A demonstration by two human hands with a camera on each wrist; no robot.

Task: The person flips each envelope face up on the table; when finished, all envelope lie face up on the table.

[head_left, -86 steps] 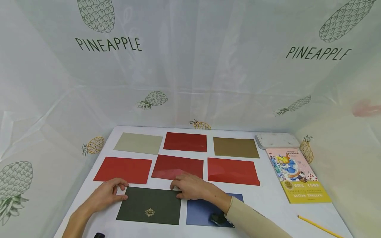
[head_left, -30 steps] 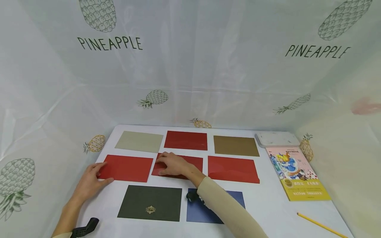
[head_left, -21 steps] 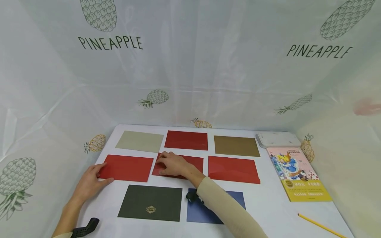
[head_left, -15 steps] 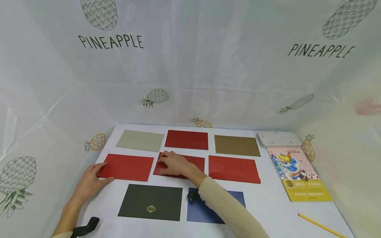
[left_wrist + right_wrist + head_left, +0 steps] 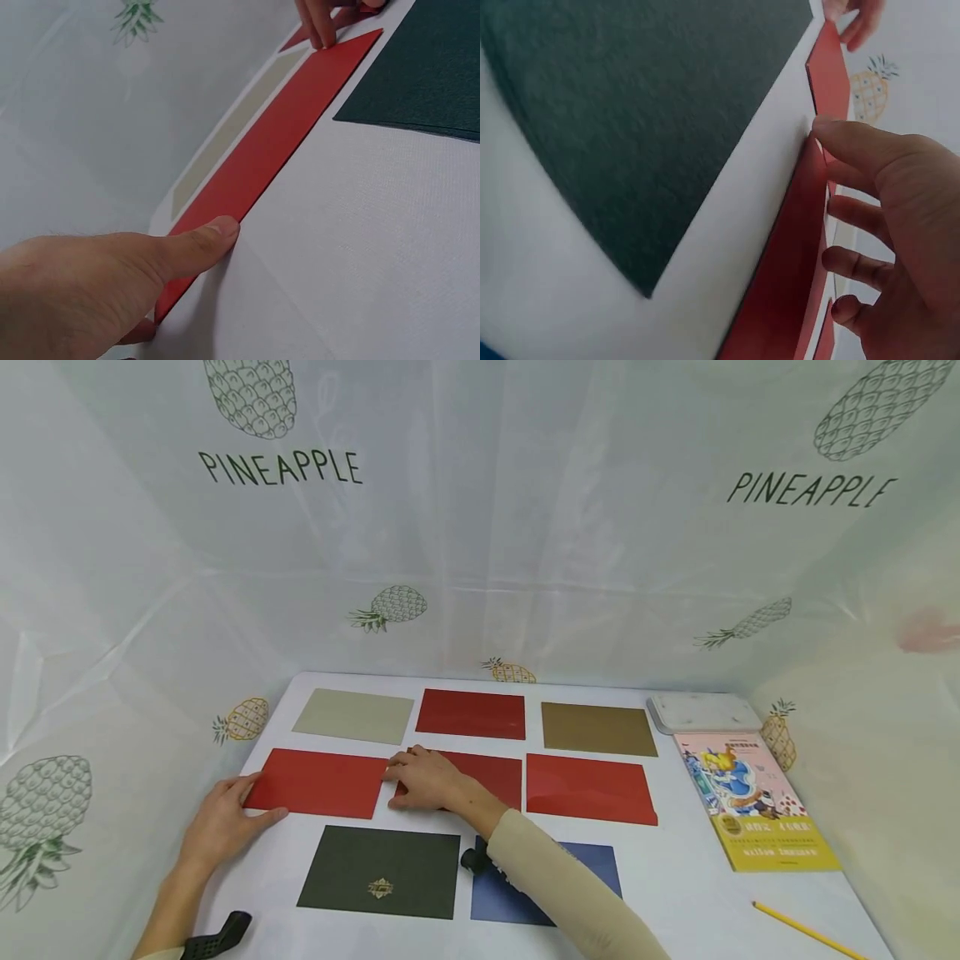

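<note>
A flat red envelope-like sheet lies at the left of the middle row. My left hand rests at its left end; in the left wrist view its thumb lies along the sheet's near edge, with a fingertip by the corner. My right hand is over the left part of the middle red sheet, fingertips near the left sheet's right edge. Its fingers are spread and loosely bent in the right wrist view, with the thumb at the middle sheet's corner.
A dark green sheet with gold emblem and a blue one lie nearest. Further red sheets, a beige and a brown one surround them. Book, white case and yellow pencil stay right.
Both hands have left the dark green sheet for the red row. Lately my right hand has shifted slightly left, and the middle red sheet sits a little further right. The left hand stays put.
</note>
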